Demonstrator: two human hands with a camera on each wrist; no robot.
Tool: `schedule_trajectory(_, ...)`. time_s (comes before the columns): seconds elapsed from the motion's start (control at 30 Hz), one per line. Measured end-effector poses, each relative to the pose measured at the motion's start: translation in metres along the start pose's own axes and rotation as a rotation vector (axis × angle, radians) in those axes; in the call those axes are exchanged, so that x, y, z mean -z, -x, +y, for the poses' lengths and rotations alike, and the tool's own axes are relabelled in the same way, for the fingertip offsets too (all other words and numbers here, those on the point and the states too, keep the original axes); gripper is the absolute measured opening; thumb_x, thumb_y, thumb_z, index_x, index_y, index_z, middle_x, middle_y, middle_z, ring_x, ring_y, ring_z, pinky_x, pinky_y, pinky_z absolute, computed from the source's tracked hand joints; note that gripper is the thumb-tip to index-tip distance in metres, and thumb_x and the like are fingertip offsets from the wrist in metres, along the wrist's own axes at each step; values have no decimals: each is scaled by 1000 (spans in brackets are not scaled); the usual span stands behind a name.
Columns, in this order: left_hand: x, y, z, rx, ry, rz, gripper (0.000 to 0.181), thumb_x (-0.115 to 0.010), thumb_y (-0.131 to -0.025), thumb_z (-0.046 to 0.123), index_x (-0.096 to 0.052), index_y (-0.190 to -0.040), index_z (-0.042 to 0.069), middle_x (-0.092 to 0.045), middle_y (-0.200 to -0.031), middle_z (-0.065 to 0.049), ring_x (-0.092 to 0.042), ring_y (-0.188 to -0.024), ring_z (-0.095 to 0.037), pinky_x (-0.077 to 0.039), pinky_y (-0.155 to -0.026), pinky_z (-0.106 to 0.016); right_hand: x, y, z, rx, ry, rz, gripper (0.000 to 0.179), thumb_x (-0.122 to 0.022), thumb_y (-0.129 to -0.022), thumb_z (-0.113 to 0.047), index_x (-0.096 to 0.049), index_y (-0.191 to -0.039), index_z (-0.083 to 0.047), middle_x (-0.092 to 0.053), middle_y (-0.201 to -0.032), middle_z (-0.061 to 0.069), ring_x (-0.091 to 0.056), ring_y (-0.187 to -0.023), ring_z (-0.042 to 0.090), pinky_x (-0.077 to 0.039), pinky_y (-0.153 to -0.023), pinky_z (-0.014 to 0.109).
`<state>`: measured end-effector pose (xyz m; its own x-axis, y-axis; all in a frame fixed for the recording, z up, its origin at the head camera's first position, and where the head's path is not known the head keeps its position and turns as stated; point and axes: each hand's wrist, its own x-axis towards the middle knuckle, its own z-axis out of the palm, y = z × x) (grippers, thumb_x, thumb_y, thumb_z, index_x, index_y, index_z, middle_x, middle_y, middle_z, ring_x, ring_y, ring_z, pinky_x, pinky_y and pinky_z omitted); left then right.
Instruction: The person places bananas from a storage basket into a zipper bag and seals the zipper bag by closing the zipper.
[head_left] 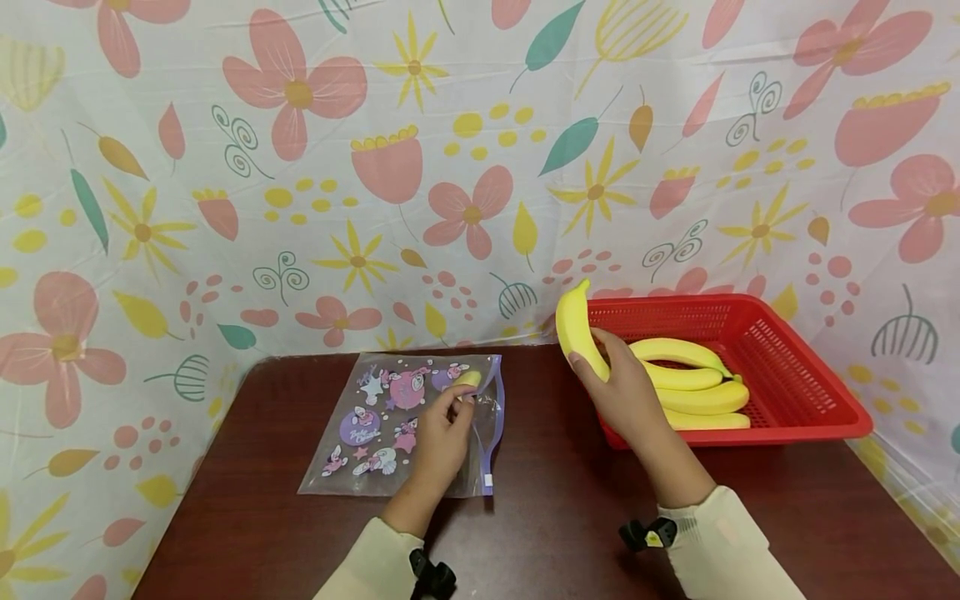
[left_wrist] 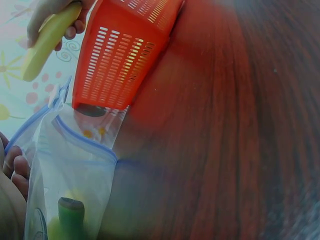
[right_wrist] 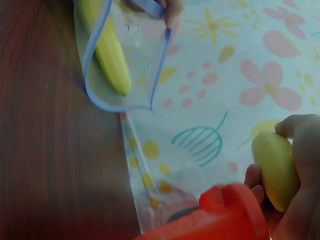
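My left hand (head_left: 441, 437) pinches the upper side of a clear zip bag (head_left: 330, 471) at its mouth. The bag has purple and pink cartoon prints, a purple zip edge and a white slider; it lies on the table. Inside it is a yellow banana (right_wrist: 114, 62), seen through the open mouth in the right wrist view; its greenish end (left_wrist: 71, 217) shows in the left wrist view. My right hand (head_left: 626, 390) grips another banana (head_left: 574, 325), tilted with its tip up, beside the left rim of a red basket (head_left: 817, 404). Several bananas (head_left: 701, 398) lie in the basket.
A dark reddish-brown table (head_left: 262, 550) carries the bag on the left and the basket on the right. Behind and along both sides hangs a white cloth (head_left: 480, 108) with flower and leaf prints. The basket's perforated walls stand up from the table.
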<state>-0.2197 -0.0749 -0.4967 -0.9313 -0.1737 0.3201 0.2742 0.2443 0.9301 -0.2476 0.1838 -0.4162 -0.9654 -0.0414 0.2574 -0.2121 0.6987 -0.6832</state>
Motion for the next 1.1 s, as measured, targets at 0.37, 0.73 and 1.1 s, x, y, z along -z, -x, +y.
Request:
schedule_trajectory(0.37,1,0,2,-8,-30,-11,19,-62,-98,10,-74,-111,11,-51,-70,1,-39,-52,-1,-33,-48,-19,-11,9,-12,4,-22,-48,68,-60,-99,-45,-37,-153,-10,-56,-132,13,-53,-116,29,-49,-97,48)
schedule_trajectory(0.73,1,1,2,-10,-48,-15,20,-61,-98,10,-74,-113,10,-51,-71,1,-38,-52,-1,-33,-47,-19,-24,14,-19,11,-12,-82,67,-63,-96,-45,-40,-151,-14,-60,-121,8,-58,-102,24,-53,-85,38)
schedule_trajectory(1.1,1,1,2,-14,-40,-15,20,-61,-98,9,-74,-113,11,-51,-70,0,-38,-52,-1,-33,-48,-19,-35,18,-20,30,-22,-111,64,-63,-97,-44,-44,-149,-9,-61,-119,11,-58,-101,24,-51,-83,37)
